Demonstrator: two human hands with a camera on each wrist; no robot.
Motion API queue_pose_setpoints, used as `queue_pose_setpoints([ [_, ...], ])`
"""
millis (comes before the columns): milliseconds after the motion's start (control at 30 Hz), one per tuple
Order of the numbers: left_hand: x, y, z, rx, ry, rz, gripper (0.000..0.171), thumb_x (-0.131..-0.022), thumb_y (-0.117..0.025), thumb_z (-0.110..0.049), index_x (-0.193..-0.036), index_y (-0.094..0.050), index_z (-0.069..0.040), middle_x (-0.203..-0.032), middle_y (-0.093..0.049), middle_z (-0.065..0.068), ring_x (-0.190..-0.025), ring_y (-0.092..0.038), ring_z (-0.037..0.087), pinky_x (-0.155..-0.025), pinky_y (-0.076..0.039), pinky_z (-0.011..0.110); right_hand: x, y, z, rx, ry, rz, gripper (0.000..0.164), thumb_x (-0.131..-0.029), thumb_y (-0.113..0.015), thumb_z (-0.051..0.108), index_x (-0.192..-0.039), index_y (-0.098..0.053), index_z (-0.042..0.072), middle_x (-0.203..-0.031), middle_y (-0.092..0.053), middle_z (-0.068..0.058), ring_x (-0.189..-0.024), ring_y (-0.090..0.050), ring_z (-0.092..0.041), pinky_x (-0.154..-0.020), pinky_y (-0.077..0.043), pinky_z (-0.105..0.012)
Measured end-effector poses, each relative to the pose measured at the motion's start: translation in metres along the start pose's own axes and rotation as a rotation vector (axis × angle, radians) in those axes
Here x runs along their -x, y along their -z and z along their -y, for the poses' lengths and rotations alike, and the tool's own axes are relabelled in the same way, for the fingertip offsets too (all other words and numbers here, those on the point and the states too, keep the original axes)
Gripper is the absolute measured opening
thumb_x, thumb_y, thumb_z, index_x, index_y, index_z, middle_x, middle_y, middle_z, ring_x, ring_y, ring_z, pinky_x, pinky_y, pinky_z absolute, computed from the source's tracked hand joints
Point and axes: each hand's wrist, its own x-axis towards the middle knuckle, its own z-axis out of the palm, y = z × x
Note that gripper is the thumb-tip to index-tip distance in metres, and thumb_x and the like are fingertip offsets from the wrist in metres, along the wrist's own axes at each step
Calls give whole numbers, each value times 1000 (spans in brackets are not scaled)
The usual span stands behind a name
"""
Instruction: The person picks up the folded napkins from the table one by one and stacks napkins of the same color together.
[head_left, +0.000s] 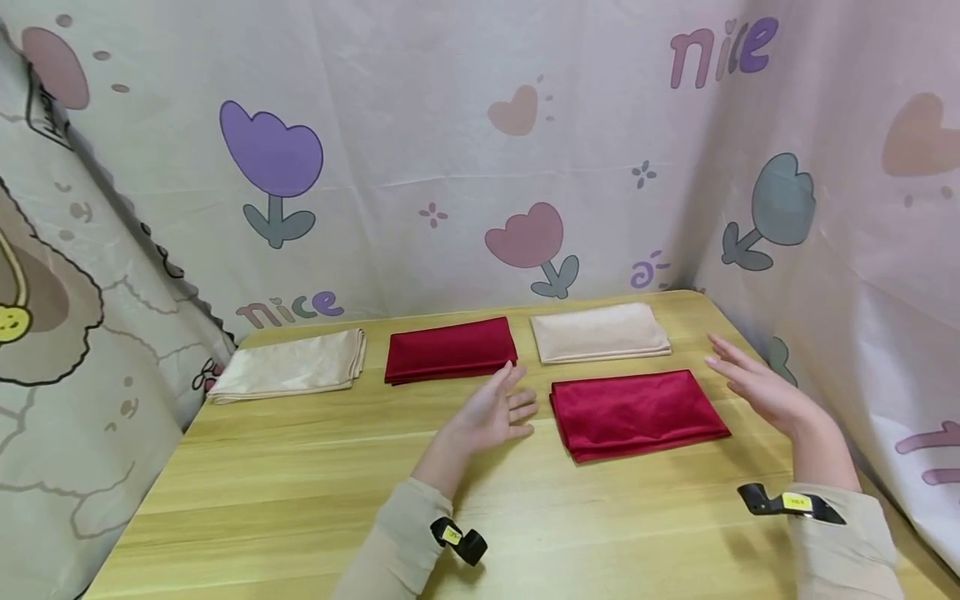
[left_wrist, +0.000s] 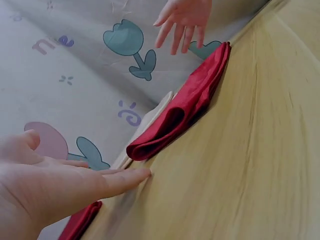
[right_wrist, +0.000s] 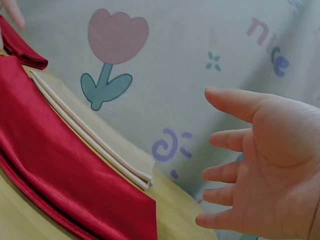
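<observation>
On the counter (head_left: 300,467), the nearer red cloth (head_left: 637,414) lay folded between the left hand (head_left: 491,412) and the right hand (head_left: 772,396), their fingers wide and holding nothing. The left wrist view alone showed the hollow fold (left_wrist: 145,150) at its end; only the head view showed the leftmost cream cloth (head_left: 288,367).

Beige sleeves (head_left: 843,546), black wrist devices (head_left: 471,547), yellow labels (head_left: 797,502)

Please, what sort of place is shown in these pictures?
Probably a small makeshift work corner: printed sheets hang behind and beside a wood-grained table, where four folded cloths lie.
</observation>
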Motion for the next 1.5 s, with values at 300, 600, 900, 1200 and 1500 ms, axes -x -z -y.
queue_pose_setpoints([
  [300, -8, 2, 9, 31, -4, 44, 74, -102, -19, -58, -157, 9, -18, -161, 0, 29, -150, -6, 44, -120, -13, 58, -6, 1, -26, -90, -67, 17, 78, -105, -36, 41, -154, 11, 3, -159, 12, -30, -142, 1, -56, -112, -16, -69],
  [600, -14, -3, 18, 79, -11, 41, 79, -101, -19, -61, -156, 10, -13, -161, -5, 28, -150, -7, 42, -120, -15, 58, -3, 1, -39, -125, -112, -7, 79, -104, -33, 46, -153, 13, 3, -157, 1, -36, -141, -14, -53, -85, -44, -10],
  [900, -22, -6, 21, 150, -13, 10, 92, -94, -34, -69, -158, 4, -14, -161, -6, 27, -151, -6, 41, -120, -14, 58, -8, 1, -38, -90, -132, -3, 79, -105, -31, 47, -153, 9, -1, -156, -5, -37, -139, -26, -48, -86, -48, -14],
  [1200, -28, -14, 25, 185, -32, -36, 93, -94, -37, -67, -158, 0, -10, -161, -5, 30, -150, -5, 45, -121, -15, 56, -15, -4, -34, -159, -167, 4, 79, -104, -32, 48, -154, 9, 1, -158, 0, -35, -142, -19, -51, -91, -49, -22],
  [1500, -31, -22, 29, 243, -43, -110, 94, -95, -39, -64, -157, 4, -9, -162, 3, 24, -149, 1, 45, -121, -8, 56, -21, -4, -33, -238, -180, 20, 80, -104, -29, 49, -153, 13, 1, -158, 8, -35, -144, -9, -54, -89, -48, -24],
])
